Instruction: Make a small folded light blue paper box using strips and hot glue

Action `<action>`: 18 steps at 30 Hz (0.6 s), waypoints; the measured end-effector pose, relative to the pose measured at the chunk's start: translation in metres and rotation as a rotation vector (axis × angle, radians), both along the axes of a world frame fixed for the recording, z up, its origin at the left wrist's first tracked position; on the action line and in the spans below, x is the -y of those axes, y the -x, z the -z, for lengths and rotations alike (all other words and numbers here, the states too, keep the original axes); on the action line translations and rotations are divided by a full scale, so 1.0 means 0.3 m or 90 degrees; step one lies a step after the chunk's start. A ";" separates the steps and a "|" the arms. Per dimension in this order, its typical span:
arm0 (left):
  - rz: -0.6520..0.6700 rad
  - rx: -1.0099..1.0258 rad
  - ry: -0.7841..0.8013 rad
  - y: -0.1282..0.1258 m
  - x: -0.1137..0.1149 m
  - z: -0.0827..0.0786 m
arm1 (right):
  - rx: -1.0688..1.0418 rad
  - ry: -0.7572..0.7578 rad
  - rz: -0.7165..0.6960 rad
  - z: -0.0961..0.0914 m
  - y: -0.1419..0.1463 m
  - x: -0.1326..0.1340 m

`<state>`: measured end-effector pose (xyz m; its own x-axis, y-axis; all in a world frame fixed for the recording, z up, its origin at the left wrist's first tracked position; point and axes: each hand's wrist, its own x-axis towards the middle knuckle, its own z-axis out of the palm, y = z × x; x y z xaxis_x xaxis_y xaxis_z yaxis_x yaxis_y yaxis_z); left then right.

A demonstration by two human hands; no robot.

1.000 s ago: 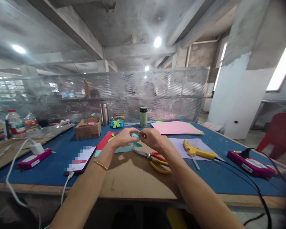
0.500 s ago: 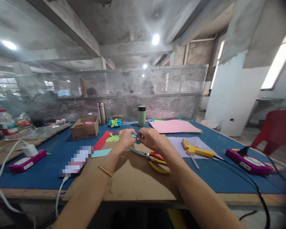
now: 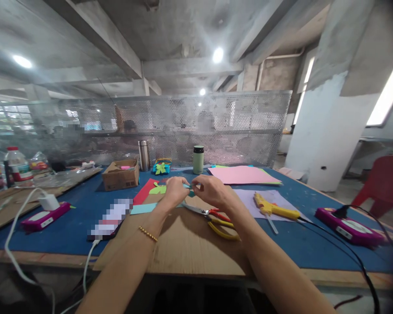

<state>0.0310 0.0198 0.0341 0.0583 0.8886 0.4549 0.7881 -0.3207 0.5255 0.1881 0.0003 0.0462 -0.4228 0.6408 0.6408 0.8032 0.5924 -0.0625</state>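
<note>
Above a cardboard sheet (image 3: 183,248), my left hand (image 3: 176,191) pinches a small light-blue piece of paper (image 3: 186,186). My right hand (image 3: 210,190) meets it from the other side, thumb and fingers closed at the paper's right end; the fingers partly hide its shape. Just below the hands lie scissors (image 3: 201,212) with red and yellow handles, blades pointing left. Left of my left hand are a light-blue paper strip (image 3: 143,209), a green paper cut-out (image 3: 157,189) and a red sheet (image 3: 144,192).
At right, a yellow glue gun (image 3: 277,209) rests on a lilac sheet (image 3: 245,198), near a purple power strip (image 3: 349,227). Pink paper (image 3: 244,174), a green flask (image 3: 198,160), a steel flask (image 3: 144,156) and a cardboard box (image 3: 121,175) stand farther back. A phone (image 3: 113,218) lies left.
The whole view has shifted slightly to the right. My right hand's fingers have moved a little apart from my left at the blue paper. The things on the table stay put.
</note>
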 end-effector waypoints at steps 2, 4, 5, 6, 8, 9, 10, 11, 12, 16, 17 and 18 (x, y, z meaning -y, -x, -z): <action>0.005 0.020 -0.004 0.006 0.001 0.004 | -0.031 -0.015 -0.026 -0.026 -0.023 0.019; 0.008 0.035 -0.008 0.010 0.001 0.010 | -0.053 -0.045 -0.018 -0.057 -0.076 0.058; 0.008 0.040 -0.011 0.011 0.001 0.013 | -0.060 -0.062 0.005 -0.071 -0.117 0.083; 0.010 0.042 -0.013 0.011 0.002 0.015 | -0.061 -0.074 0.033 -0.082 -0.167 0.111; 0.019 0.037 -0.014 0.010 0.005 0.018 | -0.012 -0.057 0.121 -0.089 -0.289 0.168; 0.028 0.032 -0.012 0.010 0.008 0.019 | 0.018 -0.041 0.190 -0.086 -0.355 0.194; 0.039 0.026 -0.011 0.011 0.011 0.020 | 0.057 -0.021 0.269 -0.078 -0.420 0.218; 0.038 0.025 -0.012 0.012 0.012 0.023 | 0.098 0.007 0.356 -0.065 -0.480 0.239; 0.037 0.025 -0.015 0.015 0.013 0.026 | 0.142 0.048 0.435 -0.049 -0.534 0.256; 0.055 0.060 0.000 0.030 0.004 0.047 | 0.262 0.200 0.504 0.035 -0.655 0.280; 0.053 0.070 0.005 0.033 0.004 0.050 | 0.272 0.222 0.507 0.055 -0.663 0.276; 0.051 0.078 0.008 0.036 0.006 0.052 | 0.274 0.234 0.509 0.074 -0.664 0.269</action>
<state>0.0201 0.0178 0.0185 0.0745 0.8889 0.4519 0.6898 -0.3732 0.6204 0.3874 -0.0805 0.0241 0.0719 0.9691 0.2359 0.9567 -0.1339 0.2585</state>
